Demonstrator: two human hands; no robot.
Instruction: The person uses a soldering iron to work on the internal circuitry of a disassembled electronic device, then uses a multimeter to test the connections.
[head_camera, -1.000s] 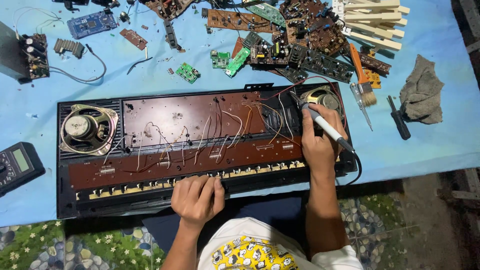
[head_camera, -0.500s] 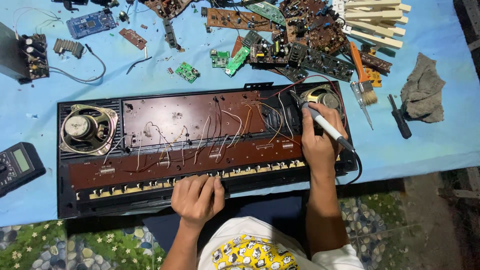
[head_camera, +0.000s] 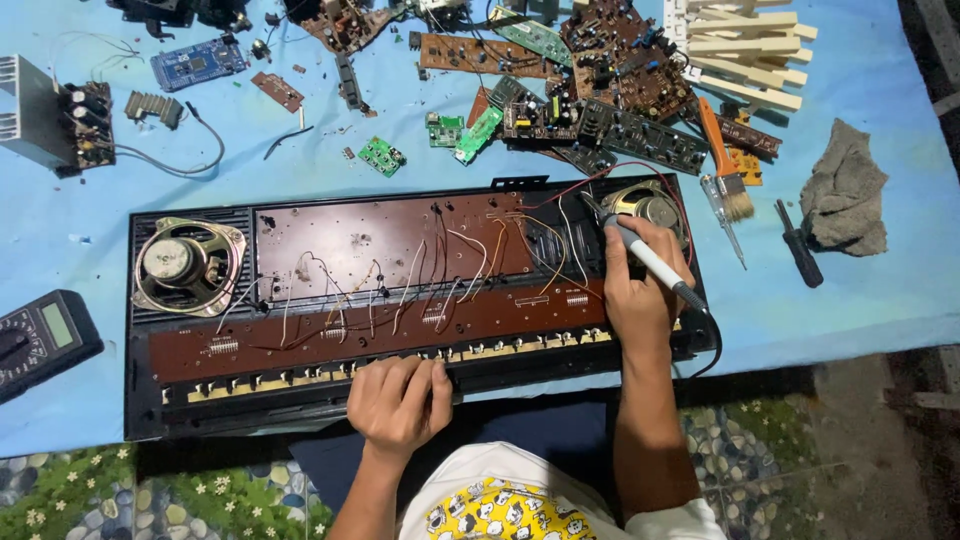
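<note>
bare forearms, white shirt (head_camera: 560, 500), yellow cartoon print

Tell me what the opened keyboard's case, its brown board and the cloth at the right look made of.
Case: black plastic by the look, matte, with moulded grille slots.
Brown board: likely a phenolic circuit board, glossy reddish-brown, dotted with solder points and thin wires.
Cloth: soft woven fabric, grey, crumpled in folds.

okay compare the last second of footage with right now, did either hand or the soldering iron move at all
Nothing visibly changed. The right hand still holds the white-handled soldering iron with its tip near the round speaker at the right end of the opened black keyboard case. The left hand still rests on the case's front edge.
</note>
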